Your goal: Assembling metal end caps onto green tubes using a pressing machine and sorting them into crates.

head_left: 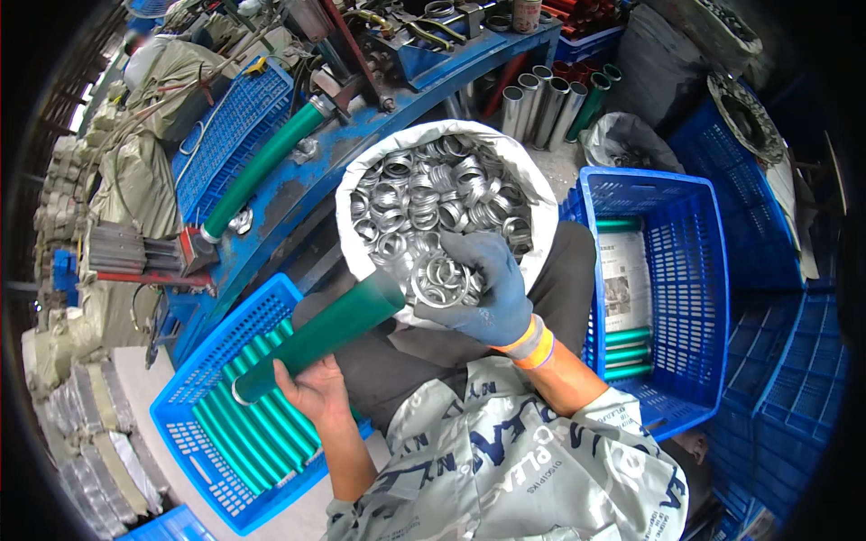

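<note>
A green metal tube (320, 338) lies slanted across my lap, gripped from below near its lower left end by my bare left hand (314, 392). A thin silver band shows at that end. The tube's upper right end is open and slightly blurred. Close to that end, my right hand (496, 288), in a blue glove with an orange cuff, pinches a silver metal ring (440, 279) between thumb and fingers. The ring and the tube look apart. Beyond my hands stands a white sack (354, 171), its edge rolled down, full of loose silver rings (424, 194).
Left of me, a blue crate (180, 397) holds several green tubes. Another blue crate (658, 183) at right contains green tubes and printed paper. On the blue bench (311, 180) a green tube (262, 171) is clamped. Silver tubes (541, 108) stand beyond the sack.
</note>
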